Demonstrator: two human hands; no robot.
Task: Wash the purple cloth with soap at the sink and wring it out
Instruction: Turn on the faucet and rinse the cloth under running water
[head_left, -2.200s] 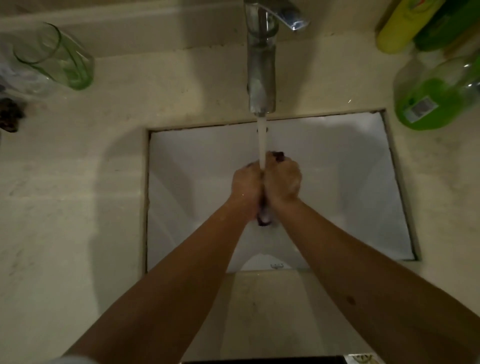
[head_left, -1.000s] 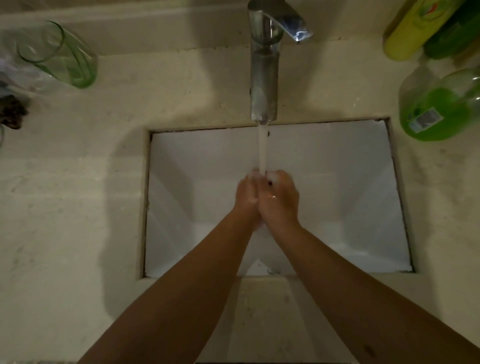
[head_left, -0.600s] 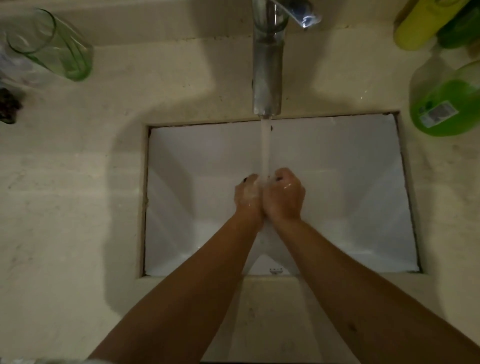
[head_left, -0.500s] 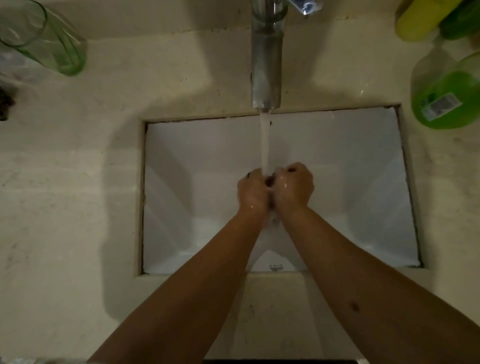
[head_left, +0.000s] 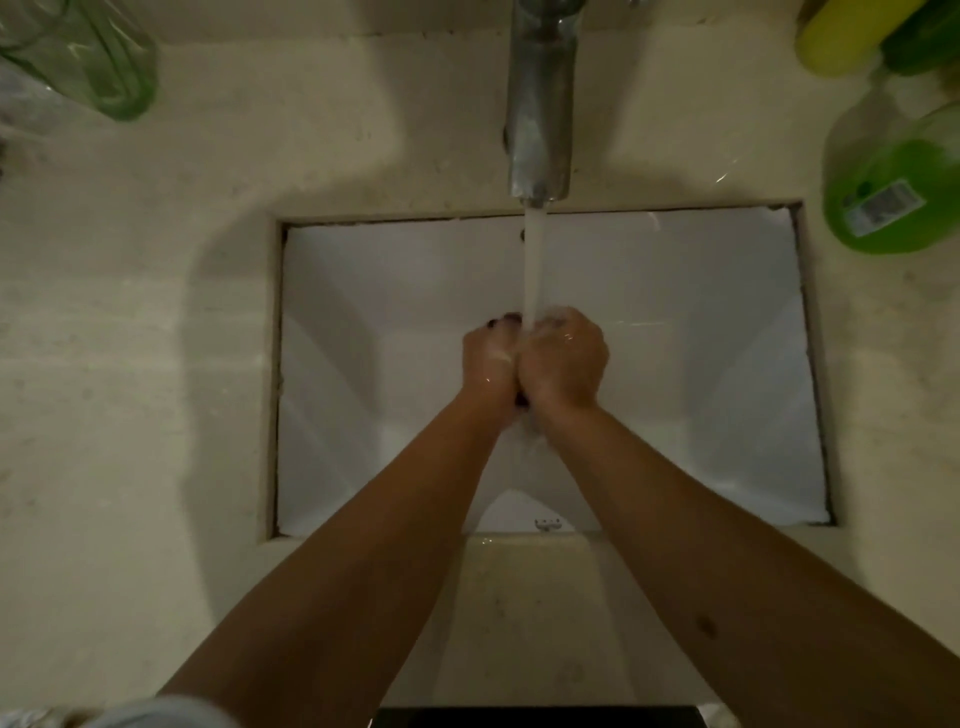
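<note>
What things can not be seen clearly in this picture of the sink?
- Purple cloth, head view: only a dark sliver shows between the left hand and right hand, which hide the rest.
- Faucet: its top and handle are cut off by the upper edge.
- Green bottle: its label is too blurred to read.

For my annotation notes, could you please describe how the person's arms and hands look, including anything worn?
Both forearms are bare, with no watch or bracelet in view. A pale sleeve edge shows at the bottom left corner. The left hand has dark-polished nails; the right hand glistens wet. A small dark mark sits on the right forearm.
</note>
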